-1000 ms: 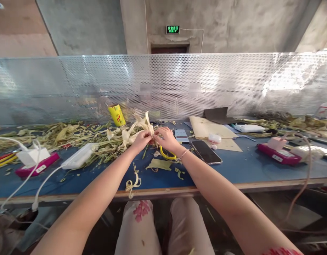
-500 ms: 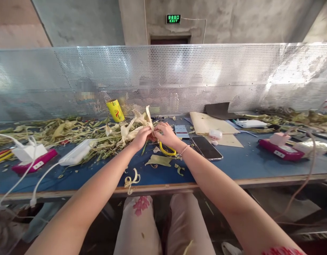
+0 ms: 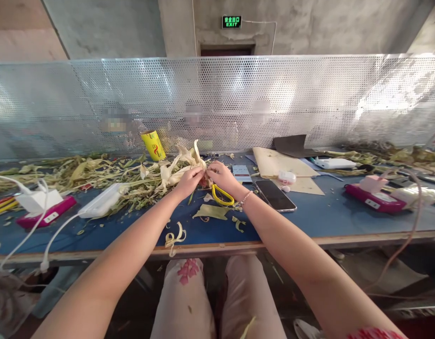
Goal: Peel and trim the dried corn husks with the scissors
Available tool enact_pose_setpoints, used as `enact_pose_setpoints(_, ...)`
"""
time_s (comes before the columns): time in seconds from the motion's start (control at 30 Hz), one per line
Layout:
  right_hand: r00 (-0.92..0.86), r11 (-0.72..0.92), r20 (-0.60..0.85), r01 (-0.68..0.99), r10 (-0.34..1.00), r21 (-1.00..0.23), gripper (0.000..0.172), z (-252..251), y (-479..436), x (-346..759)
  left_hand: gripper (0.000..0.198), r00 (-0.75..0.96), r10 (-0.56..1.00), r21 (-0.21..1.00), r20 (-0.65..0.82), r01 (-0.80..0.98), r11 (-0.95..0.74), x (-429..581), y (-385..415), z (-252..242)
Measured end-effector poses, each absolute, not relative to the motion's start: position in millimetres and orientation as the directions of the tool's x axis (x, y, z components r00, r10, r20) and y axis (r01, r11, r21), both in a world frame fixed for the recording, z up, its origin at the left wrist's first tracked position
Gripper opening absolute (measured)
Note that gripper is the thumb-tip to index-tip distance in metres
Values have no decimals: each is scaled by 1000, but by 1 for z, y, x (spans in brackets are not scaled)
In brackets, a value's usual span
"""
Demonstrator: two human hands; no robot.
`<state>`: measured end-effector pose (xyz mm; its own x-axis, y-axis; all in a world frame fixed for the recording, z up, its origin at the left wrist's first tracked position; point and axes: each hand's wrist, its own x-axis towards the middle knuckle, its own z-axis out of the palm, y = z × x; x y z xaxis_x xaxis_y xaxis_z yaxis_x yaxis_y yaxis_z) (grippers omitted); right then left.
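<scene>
Left hand and right hand pinch a husk at their fingertips. It fans leftward beyond the grip, left hand nearer.

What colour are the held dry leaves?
The dry leaves are pale cream, clearest in the head view.
</scene>
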<state>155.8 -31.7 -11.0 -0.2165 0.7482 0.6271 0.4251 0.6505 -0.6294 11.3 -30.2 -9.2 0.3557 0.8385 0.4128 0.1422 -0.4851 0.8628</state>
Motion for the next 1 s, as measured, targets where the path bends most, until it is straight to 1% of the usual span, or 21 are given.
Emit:
enact_pose_setpoints(0.07, -228, 659, 632, 431, 741, -616, 20, -10, -33, 157, 29, 351, 837, 859, 420, 146, -492, 11, -28, -10)
enact_pose_setpoints(0.2, -261, 695, 659, 435, 706, -572, 14, -12, -33, 158, 31, 345, 838, 860, 423, 137, -491, 11, -26, -11)
enact_pose_setpoints(0.33, -259, 709, 677, 435, 689, -555, 4, -15, -28, 162, 28, 321, 862, 885, 392, 124, -449, 12, -27, -11)
enact_pose_setpoints(0.37, -249, 700, 671, 435, 699, -567, 3, -15, -27, 164, 27, 318, 866, 888, 386, 126, -442, 13, -26, -11)
enact_pose_setpoints(0.4, -243, 683, 653, 434, 717, -588, 6, -14, -26, 167, 26, 311, 869, 887, 386, 133, -441, 12, -26, -11)
enact_pose_setpoints(0.5, -232, 585, 541, 409, 809, -700, 8, -11, -24, 175, 25, 263, 878, 882, 399, 152, -446, 11, -21, -12)
enact_pose_setpoints(0.6, -174, 483, 451, 279, 875, -830, 5, -8, -21, 181, 24, 273, 875, 883, 399, 142, -447, 8, -17, -13)
enact_pose_setpoints(0.7, -78, 429, 425, 42, 902, -903, 8, -7, -18, 184, 25, 376, 838, 874, 396, 126, -469, 6, -18, -14)
enact_pose_setpoints(0.77, -31, 407, 413, -113, 910, -906, 13, -6, -17, 184, 26, 436, 806, 865, 401, 108, -489, 5, -19, -14)
enact_pose_setpoints(0.87, -22, 395, 417, -272, 909, -877, 22, -4, -20, 183, 27, 467, 787, 871, 403, 69, -487, 5, -21, -15)
enact_pose_setpoints(0.93, -43, 403, 439, -327, 897, -855, 25, -2, -23, 181, 27, 457, 795, 882, 400, 46, -470, 5, -21, -15)
enact_pose_setpoints(1.0, -66, 432, 480, -343, 875, -834, 25, -1, -25, 179, 28, 444, 804, 889, 395, 37, -457, 6, -21, -15)
